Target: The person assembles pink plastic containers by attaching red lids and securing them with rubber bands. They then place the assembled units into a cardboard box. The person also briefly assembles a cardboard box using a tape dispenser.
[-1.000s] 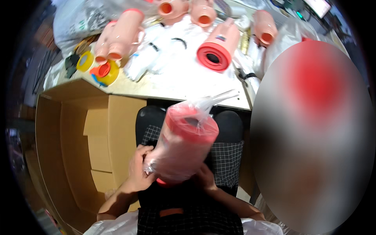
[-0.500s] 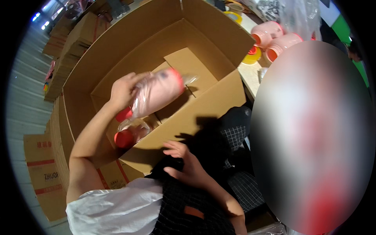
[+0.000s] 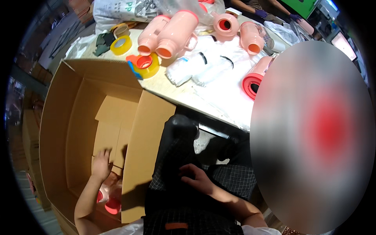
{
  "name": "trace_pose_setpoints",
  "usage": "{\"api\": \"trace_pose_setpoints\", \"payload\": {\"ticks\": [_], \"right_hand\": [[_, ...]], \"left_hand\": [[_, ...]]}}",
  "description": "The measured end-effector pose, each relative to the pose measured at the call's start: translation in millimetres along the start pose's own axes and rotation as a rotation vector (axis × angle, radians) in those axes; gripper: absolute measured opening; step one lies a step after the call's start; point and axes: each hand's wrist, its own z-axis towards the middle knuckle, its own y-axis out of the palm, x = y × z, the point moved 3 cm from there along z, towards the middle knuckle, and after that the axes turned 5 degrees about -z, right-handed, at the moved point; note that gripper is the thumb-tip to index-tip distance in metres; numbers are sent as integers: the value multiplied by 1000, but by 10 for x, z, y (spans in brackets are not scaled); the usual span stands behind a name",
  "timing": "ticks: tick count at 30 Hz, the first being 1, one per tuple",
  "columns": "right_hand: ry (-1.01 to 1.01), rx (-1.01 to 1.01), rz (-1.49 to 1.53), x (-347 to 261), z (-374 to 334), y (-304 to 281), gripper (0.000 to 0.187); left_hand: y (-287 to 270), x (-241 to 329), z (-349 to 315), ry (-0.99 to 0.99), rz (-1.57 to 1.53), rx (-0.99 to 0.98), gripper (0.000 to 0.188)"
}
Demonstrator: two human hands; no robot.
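Observation:
My left hand (image 3: pixel 102 165) is down inside a large open cardboard box (image 3: pixel 152 117), its fingers apart and nothing visible in them. Just below it, at the near end of the box, lie pink jugs in clear plastic with red ends (image 3: pixel 113 205), partly hidden by my forearm and the box wall. Over my lap, my right hand (image 3: pixel 197 179) hovers with loosely bent fingers and thumb apart, holding nothing.
A table beyond the box carries pink jug bodies (image 3: pixel 178 33), rolls of yellow tape (image 3: pixel 121 45), white bagged items (image 3: pixel 186 67) and a pink jug with a red rim (image 3: pixel 254 84). Another person's purple-gloved hand (image 3: pixel 261 13) shows far back. A blurred oval covers the right side.
My left hand has let go of the bagged pink jug, which now lies low in the box. The view has turned rightward, showing more of the table. My right hand stays empty.

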Motion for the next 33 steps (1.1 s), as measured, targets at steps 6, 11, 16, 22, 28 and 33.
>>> {"api": "trace_pose_setpoints", "payload": {"ticks": [6, 11, 16, 22, 28, 33], "right_hand": [[-14, 214, 61, 165, 169, -225, 35], [-49, 310, 68, 168, 62, -347, 33], [-217, 492, 112, -86, -43, -677, 28], [-371, 726, 146, -834, -790, -1186, 18], [-259, 1419, -590, -1285, -2716, -1530, 7], [573, 1802, -709, -620, -4833, -2132, 16]], "left_hand": [[-1456, 1967, 2057, 275, -999, 773, 82], [-1589, 2234, 3932, -13, -1153, 901, 92], [-1834, 1908, 3622, 379, -1138, 1023, 58], [-2702, 2536, 1433, 574, -1282, 658, 63], [-1219, 3484, 1192, 648, -1395, -411, 80], [-976, 4011, 865, 521, -1794, -932, 92]]}}
